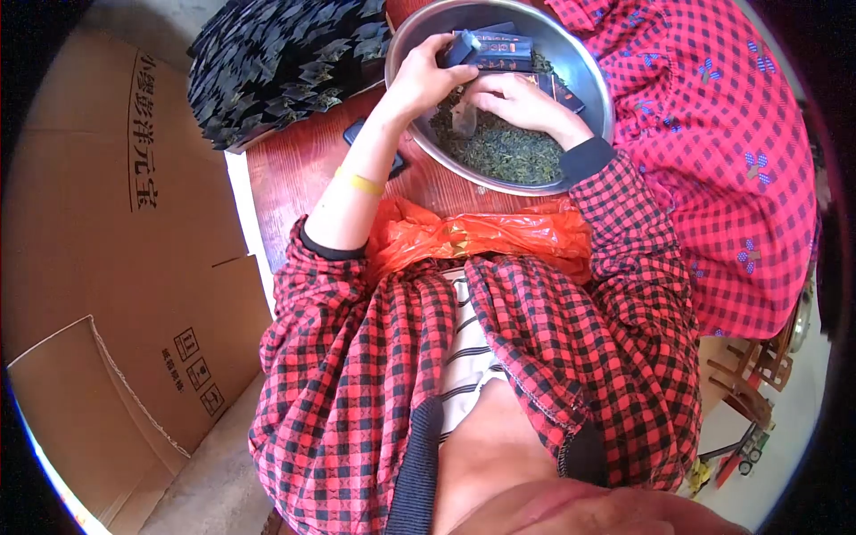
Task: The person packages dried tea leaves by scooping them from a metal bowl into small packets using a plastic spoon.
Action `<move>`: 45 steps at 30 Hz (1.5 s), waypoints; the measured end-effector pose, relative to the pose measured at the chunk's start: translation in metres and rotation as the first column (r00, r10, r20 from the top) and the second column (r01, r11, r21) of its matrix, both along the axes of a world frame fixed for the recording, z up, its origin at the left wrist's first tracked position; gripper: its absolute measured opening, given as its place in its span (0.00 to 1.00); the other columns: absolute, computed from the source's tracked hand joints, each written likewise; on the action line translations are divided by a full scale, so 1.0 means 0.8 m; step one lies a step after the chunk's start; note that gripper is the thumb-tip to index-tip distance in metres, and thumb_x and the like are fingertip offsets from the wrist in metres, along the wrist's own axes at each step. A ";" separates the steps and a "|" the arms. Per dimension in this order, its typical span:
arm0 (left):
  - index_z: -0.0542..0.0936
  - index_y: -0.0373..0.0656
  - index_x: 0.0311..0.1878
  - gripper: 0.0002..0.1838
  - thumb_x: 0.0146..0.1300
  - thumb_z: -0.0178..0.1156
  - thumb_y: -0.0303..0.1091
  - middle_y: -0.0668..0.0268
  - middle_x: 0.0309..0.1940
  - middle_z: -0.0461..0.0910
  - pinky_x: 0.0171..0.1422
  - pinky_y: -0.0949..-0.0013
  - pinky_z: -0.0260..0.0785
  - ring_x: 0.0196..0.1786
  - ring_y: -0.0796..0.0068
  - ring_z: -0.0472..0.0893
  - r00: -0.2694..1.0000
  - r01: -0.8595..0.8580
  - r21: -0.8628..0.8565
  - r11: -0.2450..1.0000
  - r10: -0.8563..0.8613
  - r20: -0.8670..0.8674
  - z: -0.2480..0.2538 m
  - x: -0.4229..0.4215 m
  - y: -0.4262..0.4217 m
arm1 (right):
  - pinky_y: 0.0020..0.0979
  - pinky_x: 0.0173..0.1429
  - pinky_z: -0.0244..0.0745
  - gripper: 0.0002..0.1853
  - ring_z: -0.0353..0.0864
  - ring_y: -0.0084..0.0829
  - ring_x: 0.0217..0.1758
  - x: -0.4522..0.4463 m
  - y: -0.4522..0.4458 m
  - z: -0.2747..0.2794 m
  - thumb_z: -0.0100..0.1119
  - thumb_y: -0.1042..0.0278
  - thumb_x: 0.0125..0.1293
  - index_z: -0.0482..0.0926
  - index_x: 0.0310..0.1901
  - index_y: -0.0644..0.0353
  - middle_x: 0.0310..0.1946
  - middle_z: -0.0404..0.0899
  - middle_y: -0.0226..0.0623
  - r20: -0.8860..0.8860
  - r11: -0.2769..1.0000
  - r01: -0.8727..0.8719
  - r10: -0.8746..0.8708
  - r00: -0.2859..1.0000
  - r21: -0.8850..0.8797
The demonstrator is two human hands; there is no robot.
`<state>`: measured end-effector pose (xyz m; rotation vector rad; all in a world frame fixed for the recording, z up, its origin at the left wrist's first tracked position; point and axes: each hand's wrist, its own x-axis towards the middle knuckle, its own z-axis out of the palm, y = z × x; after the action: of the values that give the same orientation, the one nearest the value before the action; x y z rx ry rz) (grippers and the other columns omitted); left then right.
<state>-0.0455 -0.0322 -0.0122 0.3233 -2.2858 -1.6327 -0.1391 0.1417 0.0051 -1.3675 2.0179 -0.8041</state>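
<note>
My left hand [428,78] is over the left side of a metal bowl [609,98], its thumb and fingers wrapped round a small dark packet [461,49]. Beside it, my right hand [519,100] reaches in from the right, with bent fingers closed at a small translucent item [464,119] whose shape is unclear. Loose dark green leaves [513,153] that look like tea cover the bottom of the bowl. Several dark printed packets [504,53] lie on the leaves behind my hands.
Many dark packets [285,67] stand packed together at the upper left. A dark phone-like object [354,132] lies on the red wooden table [299,165]. An orange plastic bag [481,234] is at the near edge. Cardboard [134,232] fills the left; red checked fabric [713,160], the right.
</note>
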 end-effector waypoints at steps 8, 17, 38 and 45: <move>0.73 0.36 0.63 0.35 0.51 0.72 0.37 0.49 0.56 0.79 0.67 0.64 0.67 0.60 0.58 0.78 0.999 0.018 0.051 0.999 -0.019 0.037 -0.008 0.001 0.006 | 0.24 0.38 0.70 0.17 0.76 0.20 0.33 -0.010 0.025 -0.007 0.50 0.56 0.75 0.80 0.43 0.62 0.27 0.76 0.26 0.315 0.993 -0.086 0.055 0.947 0.085; 0.71 0.34 0.64 0.36 0.52 0.73 0.33 0.50 0.51 0.81 0.63 0.67 0.69 0.56 0.65 0.80 0.989 0.097 -0.074 0.993 -0.088 0.118 0.014 0.010 0.011 | 0.21 0.35 0.70 0.14 0.78 0.19 0.29 -0.047 0.036 0.014 0.48 0.58 0.75 0.79 0.40 0.58 0.24 0.77 0.26 0.530 0.764 0.570 -0.362 0.767 -0.302; 0.71 0.31 0.64 0.38 0.53 0.74 0.40 0.49 0.53 0.81 0.62 0.65 0.72 0.56 0.62 0.81 0.992 -0.112 -0.106 0.988 0.105 -0.071 -0.006 -0.005 0.006 | 0.43 0.46 0.77 0.13 0.84 0.46 0.43 -0.005 0.020 0.021 0.48 0.54 0.71 0.79 0.46 0.51 0.38 0.84 0.41 -0.392 0.922 0.356 -0.386 0.835 -0.150; 0.72 0.33 0.63 0.36 0.52 0.73 0.37 0.49 0.52 0.82 0.62 0.64 0.71 0.56 0.61 0.81 0.998 -0.058 -0.125 0.991 0.058 0.000 -0.002 0.001 0.007 | 0.28 0.40 0.72 0.14 0.76 0.24 0.32 -0.005 0.016 -0.002 0.46 0.61 0.75 0.77 0.42 0.63 0.26 0.75 0.30 0.165 0.988 -0.019 -0.007 0.986 0.153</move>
<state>-0.0450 -0.0270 -0.0140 0.3592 -2.3451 -1.4551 -0.1432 0.1543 0.0034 -1.1803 1.9042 -0.7178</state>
